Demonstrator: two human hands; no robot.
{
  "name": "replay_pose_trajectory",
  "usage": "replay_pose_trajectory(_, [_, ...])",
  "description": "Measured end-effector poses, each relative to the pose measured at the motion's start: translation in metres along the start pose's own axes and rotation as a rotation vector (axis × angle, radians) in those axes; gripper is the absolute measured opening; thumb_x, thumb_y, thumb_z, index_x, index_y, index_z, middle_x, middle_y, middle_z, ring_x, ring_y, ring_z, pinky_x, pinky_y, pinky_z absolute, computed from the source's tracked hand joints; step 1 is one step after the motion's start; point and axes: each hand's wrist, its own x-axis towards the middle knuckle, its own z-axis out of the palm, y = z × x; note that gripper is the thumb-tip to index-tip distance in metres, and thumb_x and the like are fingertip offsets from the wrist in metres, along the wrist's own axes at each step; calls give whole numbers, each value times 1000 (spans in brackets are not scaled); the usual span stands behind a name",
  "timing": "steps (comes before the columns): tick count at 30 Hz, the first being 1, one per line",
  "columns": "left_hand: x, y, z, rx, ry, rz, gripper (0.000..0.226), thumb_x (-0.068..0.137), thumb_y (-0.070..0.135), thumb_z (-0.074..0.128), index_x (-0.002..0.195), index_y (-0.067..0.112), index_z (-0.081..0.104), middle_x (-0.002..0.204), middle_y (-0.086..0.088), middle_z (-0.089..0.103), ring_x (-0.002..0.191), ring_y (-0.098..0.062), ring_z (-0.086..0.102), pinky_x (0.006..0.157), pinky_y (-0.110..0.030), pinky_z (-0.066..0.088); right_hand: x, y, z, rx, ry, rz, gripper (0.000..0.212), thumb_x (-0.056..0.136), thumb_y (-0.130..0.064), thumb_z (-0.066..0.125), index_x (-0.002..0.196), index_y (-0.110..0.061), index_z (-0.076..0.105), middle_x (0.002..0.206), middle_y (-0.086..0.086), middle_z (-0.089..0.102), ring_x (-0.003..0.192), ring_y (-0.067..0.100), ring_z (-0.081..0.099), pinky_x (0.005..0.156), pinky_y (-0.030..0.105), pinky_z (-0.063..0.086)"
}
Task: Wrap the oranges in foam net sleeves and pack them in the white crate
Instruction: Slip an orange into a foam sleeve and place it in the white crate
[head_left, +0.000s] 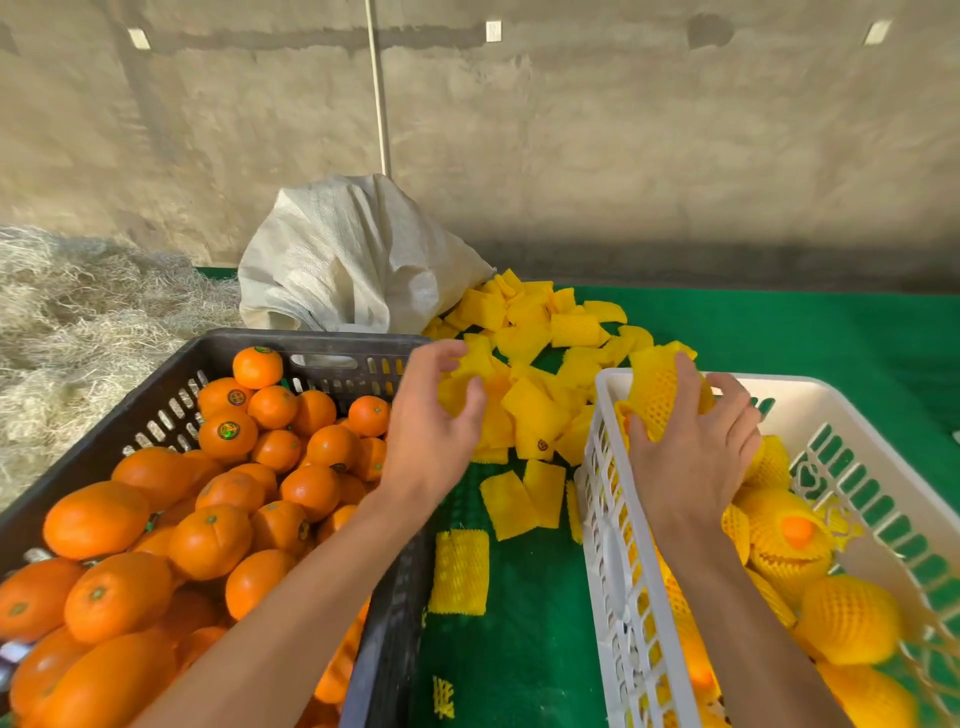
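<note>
My right hand (693, 441) is curled around a wrapped orange (660, 400) and holds it over the far corner of the white crate (602, 519); I judge this is the packing step for this fruit, and it is not yet set down. My left hand (431, 421) reaches into the pile of sleeves (530, 364) on the green table (779, 332); its fingers are bent around one sleeve (470, 364) at the near edge, so the following wrap is already being prepared (two steps overlap here).

The next move calls for lowering the wrapped orange beside the wrapped ones (810, 571) lying in the crate, without squeezing; then the left hand must lift its sleeve free of the pile and I must take a bare orange from the black crate (223, 348), which is heaped with oranges (208, 519).

The sleeves are yellow foam net, soft and flat, folded like small pillows; stretched over a fruit the mesh opens and one orange top shows through. The bare oranges are smooth and glossy, some with round stickers; both crates are hard slotted plastic; behind stands a woven white sack (343, 260), and straw (78, 301) lies at the left.
</note>
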Motion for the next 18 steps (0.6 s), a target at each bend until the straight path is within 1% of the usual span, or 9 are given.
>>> replay_pose_trajectory(3, [12, -21, -19, -26, 163, -152, 20, 99, 12, 59, 119, 15, 63, 111, 5, 67, 104, 0, 62, 89, -18, 52, -4, 1, 4, -6, -38, -63, 61, 90, -29, 71, 145, -13, 50, 150, 21, 42, 137, 42, 39, 111, 53, 29])
replay_pose_trajectory(5, [14, -36, -31, -60, 246, -278, 20, 98, 1, 55, 111, 10, 67, 103, 4, 69, 95, 2, 64, 90, -29, 54, -9, -3, 9, 91, -162, -188, 45, 92, -27, 71, 132, -8, 62, 143, 18, 51, 133, 41, 46, 109, 52, 34])
replay_pose_trajectory(6, [14, -43, -39, -12, 251, -336, 22, 97, -1, 55, 112, 9, 67, 103, 4, 69, 96, 1, 64, 91, -31, 55, -13, -8, 12, 135, -268, -262, 39, 93, -28, 72, 127, -9, 66, 140, 15, 55, 132, 38, 48, 109, 50, 36])
replay_pose_trajectory(7, [13, -51, -46, 83, 221, -388, 24, 97, 1, 56, 116, 10, 66, 107, 3, 68, 102, -4, 64, 94, -33, 54, -19, -14, 14, 143, -379, -343, 36, 94, -31, 72, 124, -12, 69, 139, 11, 57, 133, 33, 48, 110, 46, 37])
replay_pose_trajectory(8, [10, -61, -53, 218, 159, -436, 27, 96, 4, 58, 122, 11, 64, 114, -1, 67, 112, -16, 63, 96, -37, 52, -27, -19, 17, 130, -483, -430, 35, 96, -35, 70, 125, -16, 69, 139, 6, 57, 134, 27, 47, 112, 43, 37])
replay_pose_trajectory(10, [4, -78, -63, 553, -60, -556, 41, 95, 15, 61, 136, 13, 55, 135, -12, 57, 129, -35, 49, 104, -49, 46, -41, -28, 24, 125, -664, -561, 34, 98, -39, 64, 128, -23, 67, 140, -3, 55, 135, 19, 45, 112, 37, 37])
replay_pose_trajectory(13, [-11, -92, -65, 867, -383, -653, 63, 97, 25, 63, 151, 18, 33, 158, -12, 31, 139, -44, 35, 111, -55, 36, -49, -32, 30, 116, -855, -562, 28, 101, -37, 59, 125, -25, 66, 136, -6, 56, 131, 16, 47, 106, 36, 42])
replay_pose_trajectory(15, [-14, -97, -64, 951, -432, -637, 73, 97, 24, 64, 156, 20, 22, 162, -12, 23, 139, -47, 37, 111, -54, 36, -49, -31, 32, 30, -902, -559, 29, 102, -36, 57, 127, -24, 65, 133, -3, 58, 127, 18, 48, 102, 36, 43])
replay_pose_trajectory(18, [-11, -99, -69, 1022, -362, -615, 61, 99, 18, 62, 151, 13, 31, 149, -19, 37, 132, -45, 46, 104, -50, 45, -49, -31, 34, -61, -962, -563, 30, 103, -34, 55, 127, -21, 65, 129, 3, 60, 123, 23, 52, 97, 37, 44])
